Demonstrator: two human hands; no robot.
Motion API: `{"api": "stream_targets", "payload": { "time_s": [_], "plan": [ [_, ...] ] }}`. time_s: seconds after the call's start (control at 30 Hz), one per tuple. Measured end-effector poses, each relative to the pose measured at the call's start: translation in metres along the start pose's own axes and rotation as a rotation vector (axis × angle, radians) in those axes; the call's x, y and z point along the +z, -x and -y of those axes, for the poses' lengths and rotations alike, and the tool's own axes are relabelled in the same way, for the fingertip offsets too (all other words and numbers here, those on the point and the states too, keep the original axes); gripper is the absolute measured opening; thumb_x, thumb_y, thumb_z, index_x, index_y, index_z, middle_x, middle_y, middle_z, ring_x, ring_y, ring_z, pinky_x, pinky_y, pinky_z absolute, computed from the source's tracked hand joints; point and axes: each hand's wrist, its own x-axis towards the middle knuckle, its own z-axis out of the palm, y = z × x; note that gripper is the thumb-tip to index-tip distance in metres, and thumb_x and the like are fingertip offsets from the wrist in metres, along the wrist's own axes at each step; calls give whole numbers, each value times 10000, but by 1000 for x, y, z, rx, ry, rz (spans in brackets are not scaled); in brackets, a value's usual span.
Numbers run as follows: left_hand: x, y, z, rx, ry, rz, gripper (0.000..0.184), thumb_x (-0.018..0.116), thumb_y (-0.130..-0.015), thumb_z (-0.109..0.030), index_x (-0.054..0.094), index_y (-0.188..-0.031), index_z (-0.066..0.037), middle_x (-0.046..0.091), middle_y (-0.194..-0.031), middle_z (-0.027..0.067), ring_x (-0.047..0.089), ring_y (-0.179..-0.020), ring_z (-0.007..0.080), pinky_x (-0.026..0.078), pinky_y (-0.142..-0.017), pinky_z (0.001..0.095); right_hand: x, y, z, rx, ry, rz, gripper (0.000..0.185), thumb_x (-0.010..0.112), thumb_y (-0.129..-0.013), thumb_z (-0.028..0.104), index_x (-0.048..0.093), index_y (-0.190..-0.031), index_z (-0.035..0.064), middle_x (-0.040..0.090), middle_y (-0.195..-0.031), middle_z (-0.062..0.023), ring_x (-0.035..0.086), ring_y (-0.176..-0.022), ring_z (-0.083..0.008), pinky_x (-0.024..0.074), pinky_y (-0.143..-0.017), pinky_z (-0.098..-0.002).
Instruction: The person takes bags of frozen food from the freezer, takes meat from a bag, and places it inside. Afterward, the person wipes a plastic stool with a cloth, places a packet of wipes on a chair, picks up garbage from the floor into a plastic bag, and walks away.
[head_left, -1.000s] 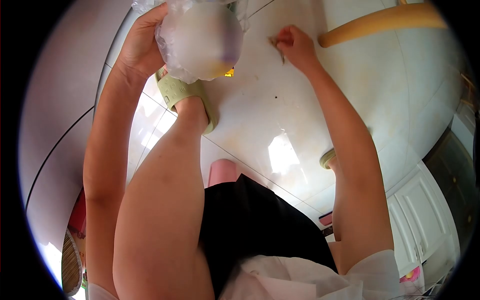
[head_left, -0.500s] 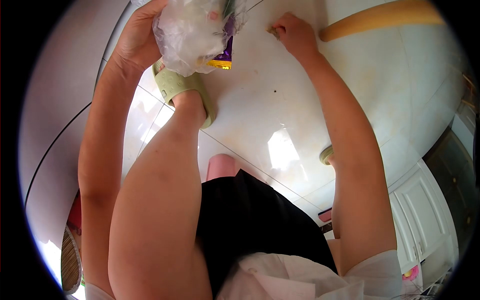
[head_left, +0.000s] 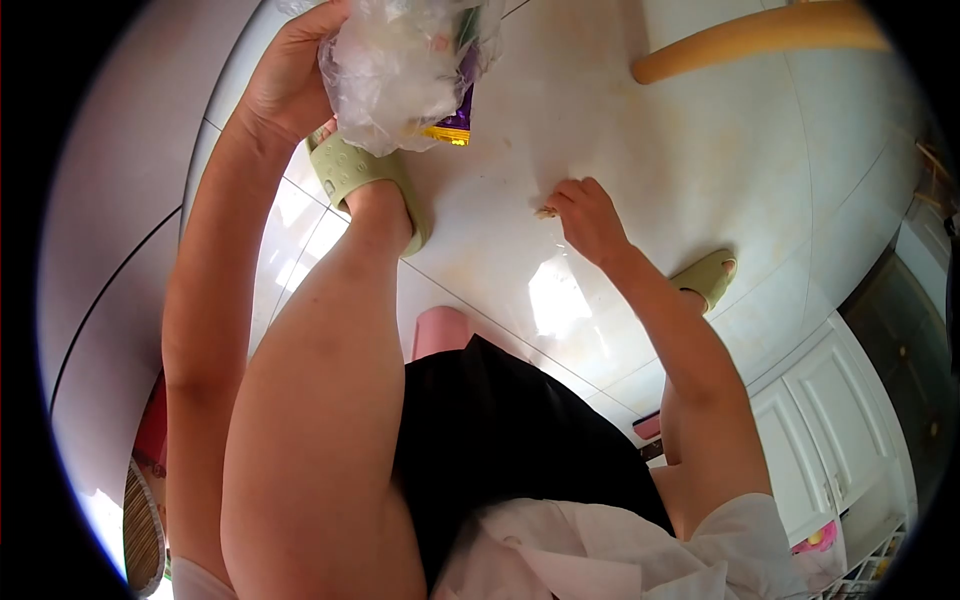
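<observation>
At the top left, my left hand (head_left: 290,80) is closed around a crumpled clear plastic bag (head_left: 385,85). A purple and gold wrapper (head_left: 455,125) shows at the bag's right side. My right hand (head_left: 592,218) is low over the pale tiled floor (head_left: 700,150), its fingers pinched on a small brownish scrap (head_left: 546,212). What the scrap is made of is too small to tell, and so is whether it touches the floor.
Green slippers are on my feet, one slipper (head_left: 365,175) below the bag and another slipper (head_left: 712,278) to the right. A curved wooden leg (head_left: 760,45) crosses the top right. Part of a pink object (head_left: 440,330) shows beneath me. White cabinet doors (head_left: 840,400) stand at right.
My right hand has moved toward me across the floor with the scrap still pinched. The dark speck on the tile no longer shows. The bag in my left hand has shifted slightly right and down.
</observation>
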Motion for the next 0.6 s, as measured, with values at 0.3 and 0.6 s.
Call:
{"api": "stream_targets", "payload": {
  "time_s": [0.3, 0.6],
  "plan": [
    [44, -6, -2, 147, 94, 308, 462, 646, -794, -200, 542, -1181, 29, 620, -1120, 138, 632, -982, 221, 520, -876, 339, 13, -139, 7, -84, -43, -172, 96, 587, -772, 7, 656, -811, 61, 597, -860, -45, 558, -874, -242, 436, -833, -336],
    [50, -5, 2, 112, 93, 219, 448, 609, -799, -177, 536, -1183, 42, 614, -1129, 148, 630, -982, 245, 500, -905, 357, 2, 25, -15, -137, -13, 133, 135, 587, -747, -17, 630, -846, 65, 576, -917, -80, 546, -908, -251, 427, -858, -361]
  ]
}}
